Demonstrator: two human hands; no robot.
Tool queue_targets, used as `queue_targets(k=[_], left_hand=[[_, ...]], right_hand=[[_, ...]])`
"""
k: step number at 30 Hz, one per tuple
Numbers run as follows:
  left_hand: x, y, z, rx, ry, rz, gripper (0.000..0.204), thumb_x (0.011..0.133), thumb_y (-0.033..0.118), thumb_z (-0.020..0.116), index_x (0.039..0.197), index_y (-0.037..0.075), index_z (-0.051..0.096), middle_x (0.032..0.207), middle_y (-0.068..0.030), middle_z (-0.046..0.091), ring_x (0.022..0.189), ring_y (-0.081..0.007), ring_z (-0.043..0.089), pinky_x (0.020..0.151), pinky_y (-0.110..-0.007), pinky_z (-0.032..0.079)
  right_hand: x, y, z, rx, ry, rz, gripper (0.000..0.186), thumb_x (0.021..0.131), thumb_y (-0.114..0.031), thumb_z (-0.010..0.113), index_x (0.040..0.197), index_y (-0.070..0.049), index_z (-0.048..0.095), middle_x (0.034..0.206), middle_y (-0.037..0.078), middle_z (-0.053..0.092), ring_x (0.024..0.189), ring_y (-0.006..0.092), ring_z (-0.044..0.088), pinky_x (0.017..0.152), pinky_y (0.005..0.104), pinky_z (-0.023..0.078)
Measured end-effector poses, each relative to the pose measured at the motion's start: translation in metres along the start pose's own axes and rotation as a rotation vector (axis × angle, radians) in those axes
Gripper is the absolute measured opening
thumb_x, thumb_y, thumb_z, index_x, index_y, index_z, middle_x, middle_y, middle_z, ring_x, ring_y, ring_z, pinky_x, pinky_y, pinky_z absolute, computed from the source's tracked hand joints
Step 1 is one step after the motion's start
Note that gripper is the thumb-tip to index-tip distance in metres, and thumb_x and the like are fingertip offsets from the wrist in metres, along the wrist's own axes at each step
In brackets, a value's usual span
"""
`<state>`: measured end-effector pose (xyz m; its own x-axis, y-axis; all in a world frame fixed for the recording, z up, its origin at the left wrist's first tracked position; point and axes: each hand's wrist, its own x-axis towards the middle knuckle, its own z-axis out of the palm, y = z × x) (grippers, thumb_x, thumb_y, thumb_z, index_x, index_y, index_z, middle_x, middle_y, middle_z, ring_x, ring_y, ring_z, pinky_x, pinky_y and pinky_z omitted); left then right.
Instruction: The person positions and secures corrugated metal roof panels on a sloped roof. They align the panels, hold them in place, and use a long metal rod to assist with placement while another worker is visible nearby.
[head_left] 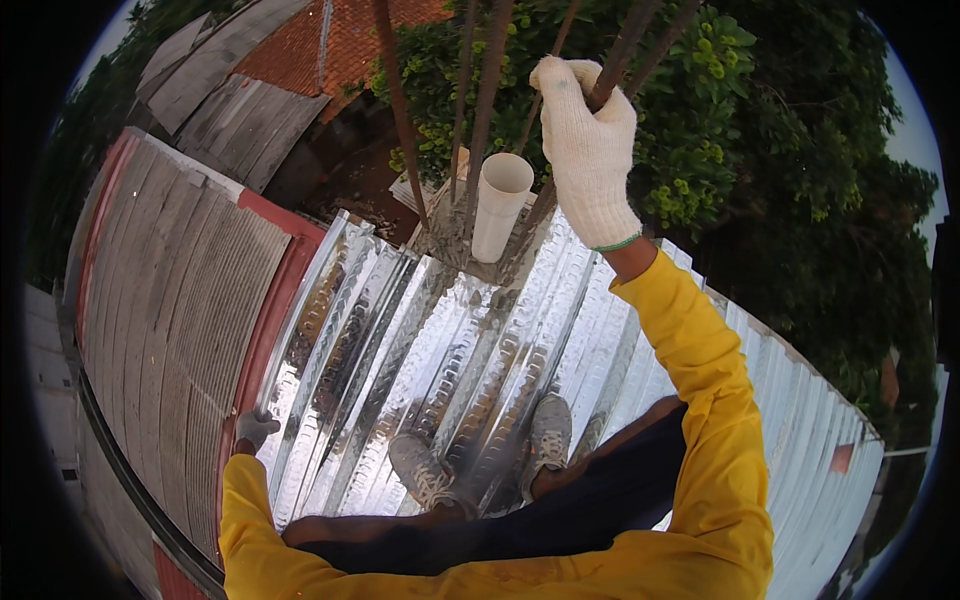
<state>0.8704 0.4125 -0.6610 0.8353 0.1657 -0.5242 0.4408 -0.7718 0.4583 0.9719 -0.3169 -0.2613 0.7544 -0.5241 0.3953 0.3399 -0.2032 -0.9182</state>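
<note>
My right hand point(590, 150), in a white knitted glove with a green cuff edge, is closed around a rusty steel reinforcing bar point(625, 55) at the upper right. Lower left, my left hand point(257, 428) wears a greyish glove and is beside the outer edge of the shiny corrugated metal decking point(460, 350). Its thumb and fingers look apart, with nothing visible in them; contact with the edge is unclear. Between the standing bars, a white plastic pipe point(501, 205) rises, open end up, from rough concrete point(470, 255).
My shoes point(425, 468) stand on the ribbed decking. Several other rusty bars point(487, 95) stick up around the pipe. Left of the decking runs a red beam point(270, 310) beside a grey corrugated roof point(180, 260). Trees point(800, 150) and a tiled roof point(330, 45) lie beyond.
</note>
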Motion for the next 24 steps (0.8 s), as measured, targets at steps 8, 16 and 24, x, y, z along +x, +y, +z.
queue_targets(k=[8, 16, 24], left_hand=[[0.015, -0.019, -0.006, -0.024, 0.004, 0.052, 0.031, 0.070, 0.009, 0.093, 0.094, 0.003, 0.074, 0.085, 0.0007, 0.069, 0.079, -0.0150, 0.065, 0.073, -0.036, 0.054], [0.014, -0.008, 0.011, -0.057, 0.013, 0.076, 0.031, 0.066, 0.009, 0.094, 0.090, 0.004, 0.075, 0.080, -0.0004, 0.069, 0.071, -0.0126, 0.062, 0.066, -0.035, 0.053], [0.008, 0.003, 0.007, -0.051, -0.004, 0.037, 0.030, 0.067, -0.003, 0.091, 0.088, 0.005, 0.071, 0.078, 0.0032, 0.064, 0.069, -0.0118, 0.057, 0.063, -0.033, 0.050]], right_hand=[[-0.001, -0.005, -0.004, -0.029, 0.001, -0.026, 0.029, 0.106, -0.029, 0.072, 0.102, 0.000, 0.072, 0.082, 0.000, 0.065, 0.077, 0.0079, 0.057, 0.073, 0.0315, 0.048], [-0.004, -0.014, -0.004, 0.032, 0.001, -0.018, 0.030, 0.108, -0.030, 0.073, 0.099, -0.002, 0.072, 0.081, -0.005, 0.059, 0.076, 0.0044, 0.049, 0.069, 0.0286, 0.042], [-0.006, -0.014, -0.005, -0.011, -0.004, -0.026, 0.028, 0.106, -0.027, 0.069, 0.100, 0.001, 0.070, 0.079, 0.004, 0.064, 0.077, 0.0108, 0.058, 0.073, 0.0336, 0.049]])
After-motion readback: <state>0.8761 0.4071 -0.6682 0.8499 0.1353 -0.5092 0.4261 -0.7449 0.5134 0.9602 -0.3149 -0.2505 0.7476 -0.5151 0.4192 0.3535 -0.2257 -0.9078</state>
